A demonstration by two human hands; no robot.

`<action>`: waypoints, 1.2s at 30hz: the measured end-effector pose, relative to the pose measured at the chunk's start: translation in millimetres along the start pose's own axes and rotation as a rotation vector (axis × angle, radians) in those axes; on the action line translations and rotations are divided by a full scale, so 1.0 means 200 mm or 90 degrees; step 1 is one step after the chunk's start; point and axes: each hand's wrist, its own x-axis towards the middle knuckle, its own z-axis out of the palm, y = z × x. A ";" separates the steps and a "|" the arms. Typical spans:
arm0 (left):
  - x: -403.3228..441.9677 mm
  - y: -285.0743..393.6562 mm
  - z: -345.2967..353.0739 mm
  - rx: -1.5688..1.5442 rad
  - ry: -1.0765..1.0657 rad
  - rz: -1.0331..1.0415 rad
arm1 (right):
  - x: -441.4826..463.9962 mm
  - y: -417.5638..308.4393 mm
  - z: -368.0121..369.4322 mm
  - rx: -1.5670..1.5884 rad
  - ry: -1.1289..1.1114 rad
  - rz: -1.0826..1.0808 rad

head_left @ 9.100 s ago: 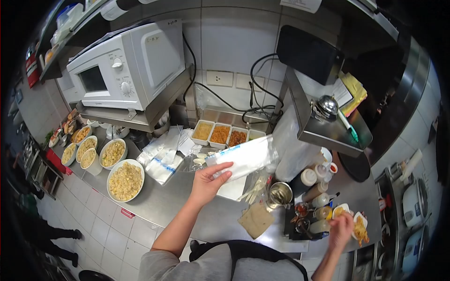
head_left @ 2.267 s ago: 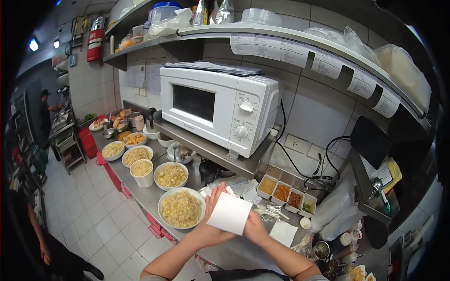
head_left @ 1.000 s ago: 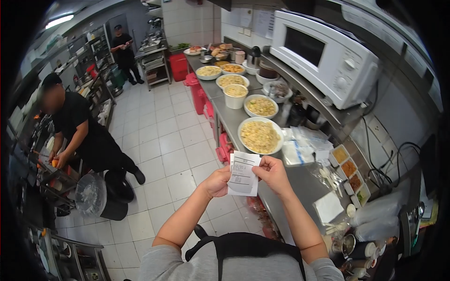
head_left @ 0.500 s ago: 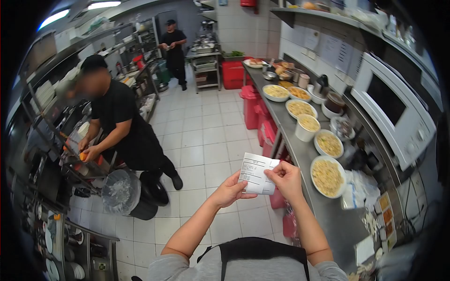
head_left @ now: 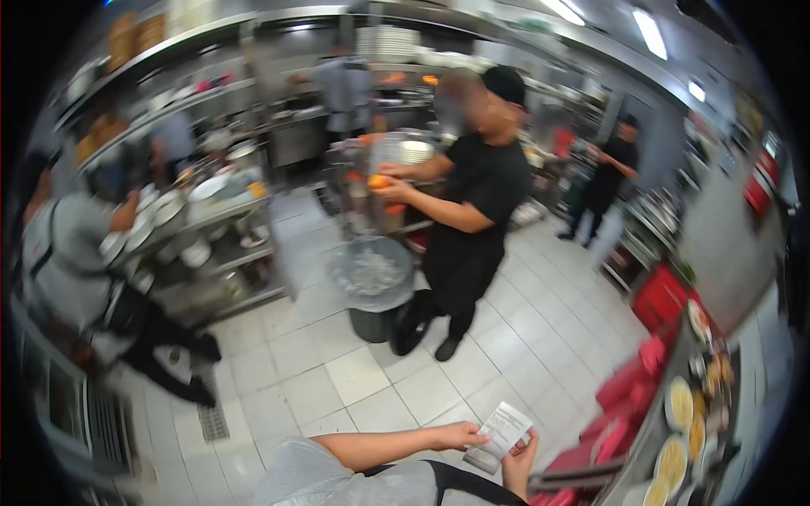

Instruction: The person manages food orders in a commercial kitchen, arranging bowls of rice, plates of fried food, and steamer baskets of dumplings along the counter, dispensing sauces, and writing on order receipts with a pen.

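Observation:
Both my hands hold a small white printed slip (head_left: 499, 434) low in the head view, over the tiled floor. My left hand (head_left: 460, 435) pinches its left edge, fingers closed. Around the lower right edge of the paper, my right hand (head_left: 519, 460) is closed too. The slip is tilted and its print is too blurred to read. At the lower right, bowls of yellowish food (head_left: 672, 462) stand on the steel counter (head_left: 629, 487).
A person in black (head_left: 485, 181) holds something orange beside a lined bin (head_left: 371, 274). Another person in grey (head_left: 76, 261) bends at a rack (head_left: 211, 299) on the left. Red bins (head_left: 629, 379) line the counter. More people stand farther back.
The view has swung left, from the counter and microwave towards the kitchen floor and co-workers. The slip, earlier more upright before me, is now lower and tilted, still in both hands.

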 end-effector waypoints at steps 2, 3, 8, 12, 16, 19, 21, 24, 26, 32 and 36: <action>0.03 -0.20 -0.11 -0.205 0.140 0.114 | 0.25 0.15 0.10 -0.022 -0.184 0.015; -0.05 -0.17 -0.13 -0.173 0.229 0.106 | 0.31 0.14 0.17 -0.027 -0.257 0.035; -0.40 -0.22 -0.22 -0.241 0.562 0.212 | 0.54 0.07 0.55 -0.043 -0.631 0.205; -0.57 -0.44 -0.43 -0.171 0.764 0.251 | 0.54 0.11 0.96 -0.139 -0.804 0.118; -0.85 -0.48 -0.65 -0.285 0.875 0.311 | 0.47 0.24 1.32 -0.036 -0.719 0.022; -1.18 -0.48 -0.92 -0.378 0.915 0.390 | 0.52 0.27 1.53 -0.057 -0.643 0.013; -1.42 -0.50 -1.08 -0.380 0.939 0.422 | 0.57 0.29 1.66 -0.065 -0.606 -0.010; -1.75 -0.41 -1.35 -0.351 0.972 0.470 | 0.68 0.35 1.81 -0.199 -0.587 -0.030; -1.91 -0.32 -1.55 -0.330 1.002 0.517 | 0.74 0.43 1.91 -0.197 -0.564 -0.048; -2.16 0.08 -2.10 -0.198 1.142 0.777 | 0.87 0.43 2.24 -0.235 -0.575 -0.043; -2.32 0.23 -2.50 -0.105 1.163 0.711 | 1.10 0.51 2.45 -0.314 -0.579 -0.119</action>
